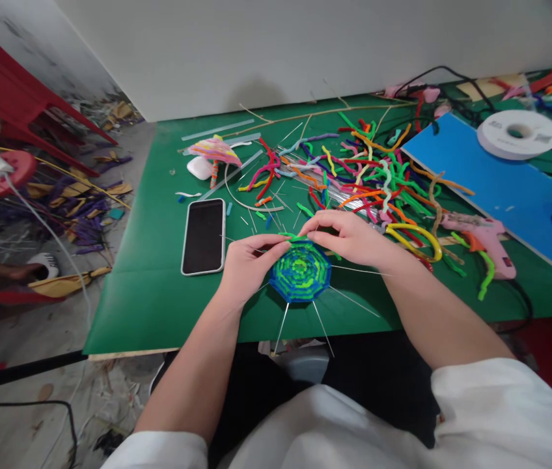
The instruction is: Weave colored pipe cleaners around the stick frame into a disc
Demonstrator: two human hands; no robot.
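Note:
A blue and green woven octagon (300, 270) with thin wire spokes sticking out all round is held over the table's front part. My left hand (255, 260) pinches its upper left edge, fingers closed. At the upper right edge, my right hand (342, 236) is closed too, its fingertips close to the left ones. A bright green fuzzy strip (286, 235) shows at the fingertips along the top edge. Several spokes point toward my lap and to the right.
A phone (204, 236) lies left on the green table (159, 299). Behind are colourful fuzzy stems (334, 163) and a pink mushroom-shaped piece (215, 151). On the right are a pink glue gun (488, 241), a blue board (481, 176) and a white spool (519, 133).

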